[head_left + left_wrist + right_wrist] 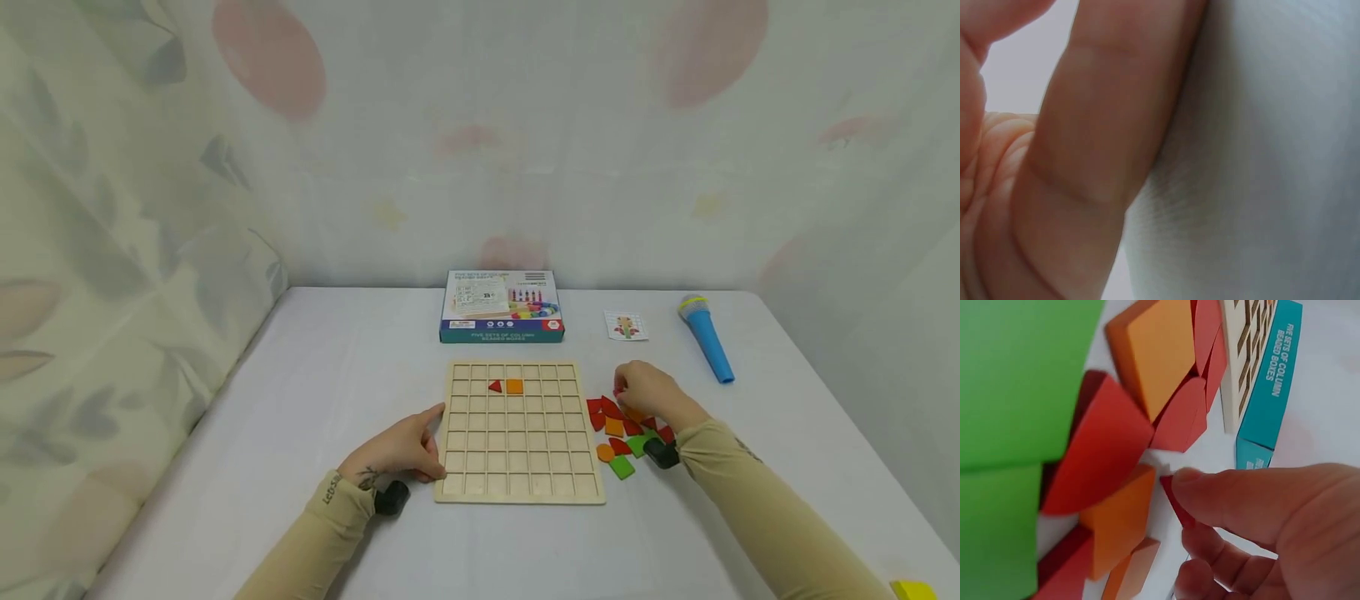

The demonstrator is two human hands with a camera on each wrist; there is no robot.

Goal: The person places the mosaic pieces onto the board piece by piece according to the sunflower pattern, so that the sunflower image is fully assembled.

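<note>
A pale wooden grid board [517, 437] lies flat on the white table. Two pieces sit side by side in its upper cells, a red triangle [496, 387] and an orange square [514, 387]. My left hand [397, 446] rests at the board's left edge, thumb and forefinger spread along it. To the right of the board my right hand [648, 390] pinches a small red piece [1177, 501] between thumb and fingers, over a loose pile. That pile holds several red pieces [611, 407], orange squares [613, 427], an orange circle [605, 453] and green squares [622, 467].
Behind the board lies a teal-edged cardboard box [501, 337]. A small picture card [626, 326] and a blue toy microphone [708, 340] lie at the back right. Part of a yellow object [912, 590] shows in the near right corner.
</note>
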